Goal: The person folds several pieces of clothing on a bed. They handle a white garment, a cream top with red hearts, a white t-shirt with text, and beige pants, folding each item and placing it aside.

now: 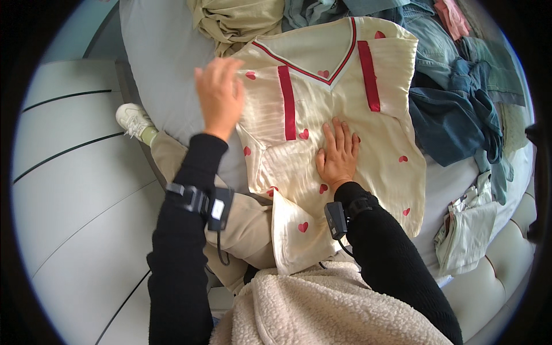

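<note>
While the right hand (338, 154) spreads on the shirt (379, 172), the left hand (221, 96) blurs, grip unclear. An illegible label (218, 208) sits beside the shirt.

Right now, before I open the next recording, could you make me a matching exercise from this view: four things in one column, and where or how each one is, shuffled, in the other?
Things
1. Left hand
2. Right hand
3. White shoe
4. Dark blue denim

Places and states
A. Lying to the right of the cream shirt
B. Blurred, close to the shirt's edge on the picture's left
C. At the end of a beige trouser leg
D. Palm down on the shirt's front

Pairs: 1-B, 2-D, 3-C, 4-A
</note>
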`<state>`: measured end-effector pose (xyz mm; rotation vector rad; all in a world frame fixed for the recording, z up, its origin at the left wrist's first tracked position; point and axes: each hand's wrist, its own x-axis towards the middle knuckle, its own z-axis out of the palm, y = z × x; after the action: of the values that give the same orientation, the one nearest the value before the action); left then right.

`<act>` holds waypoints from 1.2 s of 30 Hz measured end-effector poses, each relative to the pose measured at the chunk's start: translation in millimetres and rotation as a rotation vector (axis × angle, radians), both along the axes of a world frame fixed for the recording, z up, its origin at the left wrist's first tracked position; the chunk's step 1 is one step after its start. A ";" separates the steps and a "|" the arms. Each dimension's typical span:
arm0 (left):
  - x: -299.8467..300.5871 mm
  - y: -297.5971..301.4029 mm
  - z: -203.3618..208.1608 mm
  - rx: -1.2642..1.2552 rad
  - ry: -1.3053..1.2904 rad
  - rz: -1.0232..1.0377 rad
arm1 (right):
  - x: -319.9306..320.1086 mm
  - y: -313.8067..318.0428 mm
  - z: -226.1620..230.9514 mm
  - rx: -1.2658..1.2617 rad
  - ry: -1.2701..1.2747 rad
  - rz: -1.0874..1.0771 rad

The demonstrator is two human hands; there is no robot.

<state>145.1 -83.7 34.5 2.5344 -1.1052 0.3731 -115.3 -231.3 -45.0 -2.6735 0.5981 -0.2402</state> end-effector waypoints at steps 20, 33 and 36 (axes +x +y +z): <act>-57.8 -112.0 -6.6 -0.236 0.345 -0.403 | -0.6 -0.3 1.2 0.066 0.061 -0.013; -49.0 -125.4 1.3 -0.282 0.503 -0.463 | -0.2 -3.4 4.4 0.096 0.033 -0.011; -65.8 -33.6 30.2 -0.197 0.584 -0.340 | 0.1 -2.9 1.8 0.076 0.019 -0.011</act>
<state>79.3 -117.4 64.8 2.0275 -1.1526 -0.3148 -115.2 -234.3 -43.2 -2.6027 0.6155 -0.1919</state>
